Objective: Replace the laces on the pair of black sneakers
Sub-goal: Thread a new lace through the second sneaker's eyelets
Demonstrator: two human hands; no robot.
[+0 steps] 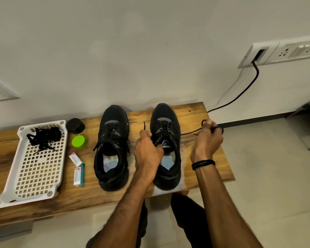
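- Gripped in the fist of the right hand: a thin black lace, looped round the fingers and drawn sideways from the eyelets of the right-side sneaker, a black mesh trainer with grey panels.
- Held out past that sneaker's outer flank, over the wooden bench top near its right edge.
- Pinched in the curled fingers of the left hand: another lace end, tip poking up past the knuckles, just beside the same sneaker's inner edge.
- Parked toe-to-wall just to the left, apart from both hands: the matching left-side sneaker, laced, ends hanging loose.
- Further left on the bench: a white perforated plastic tray holding a tangle of black laces.
- Between tray and sneakers: a black round jar, a lime-green round lid, two small white-and-red cartons and a teal stick.
- Round the right wrist: a black cord wristband.
- On the wall behind: a white socket panel and a black cable dropping past the bench's far right corner.
- Blue-and-yellow tongue label on the right-side sneaker, insole print and carton text: too small to read.
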